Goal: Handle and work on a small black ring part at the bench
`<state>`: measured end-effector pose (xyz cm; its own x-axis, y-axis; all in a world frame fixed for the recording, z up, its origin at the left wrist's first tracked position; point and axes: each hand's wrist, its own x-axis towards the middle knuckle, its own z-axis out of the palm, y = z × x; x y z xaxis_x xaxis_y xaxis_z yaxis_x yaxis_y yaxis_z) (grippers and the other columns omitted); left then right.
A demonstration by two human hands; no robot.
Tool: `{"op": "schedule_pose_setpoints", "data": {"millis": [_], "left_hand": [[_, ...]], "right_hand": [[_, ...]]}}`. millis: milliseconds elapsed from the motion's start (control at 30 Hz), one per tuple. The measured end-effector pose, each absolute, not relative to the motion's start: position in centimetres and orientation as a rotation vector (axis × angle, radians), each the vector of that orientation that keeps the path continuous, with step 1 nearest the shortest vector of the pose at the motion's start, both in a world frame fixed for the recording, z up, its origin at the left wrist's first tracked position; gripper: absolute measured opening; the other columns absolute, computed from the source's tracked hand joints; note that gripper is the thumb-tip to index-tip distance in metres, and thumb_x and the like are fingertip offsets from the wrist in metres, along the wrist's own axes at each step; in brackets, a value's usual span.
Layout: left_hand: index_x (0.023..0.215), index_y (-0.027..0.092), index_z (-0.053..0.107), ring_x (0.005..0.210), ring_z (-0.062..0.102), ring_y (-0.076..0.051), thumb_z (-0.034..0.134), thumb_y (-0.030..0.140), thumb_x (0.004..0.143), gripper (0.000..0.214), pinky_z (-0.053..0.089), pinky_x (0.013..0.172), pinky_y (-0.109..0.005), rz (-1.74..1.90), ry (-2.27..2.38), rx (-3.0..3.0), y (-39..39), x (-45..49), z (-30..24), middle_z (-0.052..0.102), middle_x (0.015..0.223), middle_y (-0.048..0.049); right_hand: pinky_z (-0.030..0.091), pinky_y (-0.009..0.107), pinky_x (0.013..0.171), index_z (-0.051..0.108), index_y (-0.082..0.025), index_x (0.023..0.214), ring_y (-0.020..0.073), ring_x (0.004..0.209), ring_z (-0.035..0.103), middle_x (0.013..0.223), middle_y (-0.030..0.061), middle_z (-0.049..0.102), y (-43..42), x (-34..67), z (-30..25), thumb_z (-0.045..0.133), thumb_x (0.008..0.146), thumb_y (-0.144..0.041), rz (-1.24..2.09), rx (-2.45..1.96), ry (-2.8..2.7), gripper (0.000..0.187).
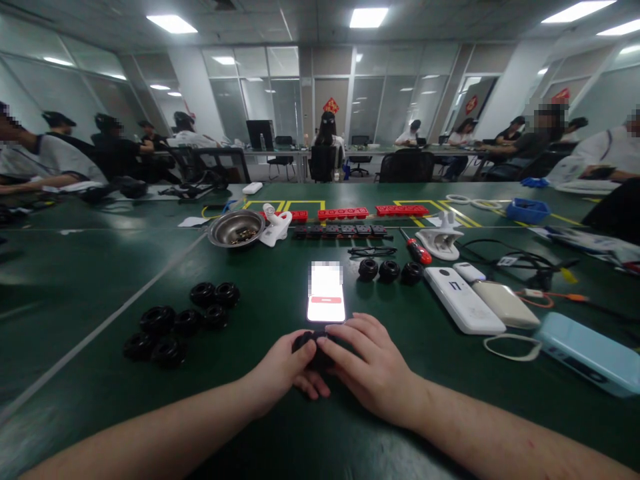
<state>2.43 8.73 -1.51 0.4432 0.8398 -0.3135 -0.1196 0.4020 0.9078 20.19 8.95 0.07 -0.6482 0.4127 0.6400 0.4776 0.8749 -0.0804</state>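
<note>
My left hand (pixel 280 363) is closed around a small black wheel-like part (pixel 320 357), its thumb lying on top. From the other side my right hand (pixel 373 367) pinches the same part with its fingers, which cover much of it. Just beyond my hands a phone (pixel 326 312) with a bright white screen lies on the table. To the left sits a cluster of several glossy black wheel-like rings (pixel 157 320). Three similar black pieces (pixel 389 270) stand in a row right of the phone.
Farther back are a metal bowl (pixel 223 230) with small brass-coloured pieces, a black strip (pixel 340 232), red trays (pixel 343 213) and a screwdriver (pixel 423 253). On the right lie a white power bank (pixel 465 303), a light-blue box (pixel 590 353) and cables. Other people sit beyond.
</note>
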Motion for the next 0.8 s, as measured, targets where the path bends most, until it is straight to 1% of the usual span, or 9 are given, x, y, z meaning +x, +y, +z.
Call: {"op": "schedule_pose_setpoints", "data": {"millis": [67, 167, 267, 367, 500, 600, 667, 733, 800], "left_hand": [[0.093, 0.012, 0.043, 0.047, 0.060, -0.014, 0.061, 0.055, 0.058, 0.059, 0.043, 0.041, -0.020, 0.748, 0.919, 0.948, 8.72, 2.49, -1.37, 0.062, 0.065, -0.0043], [0.093, 0.012, 0.043, 0.046, 0.059, -0.013, 0.064, 0.050, 0.057, 0.056, 0.043, 0.042, -0.020, 0.798, 0.946, 0.980, 8.52, 2.59, -1.18, 0.061, 0.061, -0.0025], [0.095, 0.012, 0.044, 0.049, 0.059, -0.013, 0.067, 0.042, 0.058, 0.053, 0.044, 0.045, -0.021, 0.806, 0.979, 1.010, 8.28, 2.60, -1.07, 0.061, 0.064, -0.0026], [0.098, 0.012, 0.043, 0.051, 0.060, -0.014, 0.069, 0.042, 0.055, 0.058, 0.044, 0.046, -0.022, 0.773, 0.976, 1.014, 8.20, 2.49, -1.14, 0.062, 0.066, -0.0038], [0.096, 0.012, 0.042, 0.047, 0.060, -0.015, 0.059, 0.058, 0.056, 0.063, 0.043, 0.042, -0.021, 0.771, 0.926, 0.966, 8.41, 2.44, -1.43, 0.061, 0.063, -0.0040], [0.092, 0.013, 0.043, 0.044, 0.059, -0.013, 0.058, 0.058, 0.059, 0.058, 0.042, 0.040, -0.020, 0.785, 0.917, 0.942, 8.59, 2.56, -1.59, 0.060, 0.062, -0.0025], [0.091, 0.013, 0.043, 0.043, 0.058, -0.012, 0.061, 0.053, 0.058, 0.055, 0.043, 0.040, -0.020, 0.792, 0.935, 0.962, 8.65, 2.61, -1.64, 0.060, 0.059, -0.0015], [0.092, 0.012, 0.044, 0.044, 0.057, -0.012, 0.064, 0.048, 0.058, 0.054, 0.043, 0.041, -0.020, 0.794, 0.950, 0.995, 8.66, 2.61, -1.59, 0.060, 0.057, -0.0009], [0.095, 0.012, 0.044, 0.045, 0.057, -0.011, 0.066, 0.043, 0.059, 0.052, 0.044, 0.043, -0.020, 0.785, 0.962, 1.020, 8.63, 2.58, -1.44, 0.060, 0.058, -0.0007]], "right_hand": [[0.032, 0.041, 0.088, 0.045, -0.016, 0.111, 0.0211, 0.095, 0.046, 0.106, 0.0089, 0.053, 8.81, 20.25, 0.08, 0.047, 0.080, -0.017, -0.070, -0.651, -2.353, 0.031], [0.035, 0.041, 0.085, 0.042, -0.014, 0.111, 0.0224, 0.095, 0.045, 0.104, 0.0102, 0.052, 8.64, 20.29, 0.21, 0.048, 0.077, -0.029, 0.142, -0.768, -2.279, 0.038], [0.039, 0.039, 0.074, 0.047, -0.014, 0.102, 0.0214, 0.082, 0.048, 0.088, 0.0087, 0.056, 8.65, 20.26, 0.40, 0.046, 0.078, -0.037, 0.212, -0.857, -2.246, 0.034], [0.040, 0.037, 0.069, 0.051, -0.013, 0.095, 0.0198, 0.073, 0.049, 0.079, 0.0077, 0.058, 8.76, 20.18, 0.43, 0.046, 0.080, -0.037, 0.126, -0.805, -2.296, 0.029], [0.038, 0.039, 0.078, 0.048, -0.014, 0.103, 0.0206, 0.084, 0.048, 0.092, 0.0091, 0.057, 8.80, 20.13, 0.18, 0.047, 0.081, -0.026, -0.003, -0.704, -2.334, 0.025], [0.033, 0.041, 0.086, 0.045, -0.016, 0.105, 0.0209, 0.092, 0.046, 0.101, 0.0088, 0.054, 8.76, 20.17, 0.08, 0.046, 0.079, -0.018, 0.011, -0.677, -2.345, 0.026], [0.032, 0.042, 0.086, 0.043, -0.015, 0.107, 0.0216, 0.092, 0.046, 0.101, 0.0094, 0.052, 8.72, 20.23, 0.13, 0.049, 0.077, -0.026, 0.131, -0.700, -2.308, 0.032], [0.035, 0.042, 0.082, 0.042, -0.013, 0.106, 0.0225, 0.089, 0.046, 0.097, 0.0098, 0.052, 8.71, 20.30, 0.21, 0.050, 0.075, -0.036, 0.256, -0.773, -2.249, 0.039], [0.038, 0.041, 0.076, 0.047, -0.013, 0.100, 0.0222, 0.083, 0.047, 0.089, 0.0087, 0.053, 8.76, 20.33, 0.25, 0.048, 0.076, -0.040, 0.317, -0.865, -2.232, 0.036]]}}
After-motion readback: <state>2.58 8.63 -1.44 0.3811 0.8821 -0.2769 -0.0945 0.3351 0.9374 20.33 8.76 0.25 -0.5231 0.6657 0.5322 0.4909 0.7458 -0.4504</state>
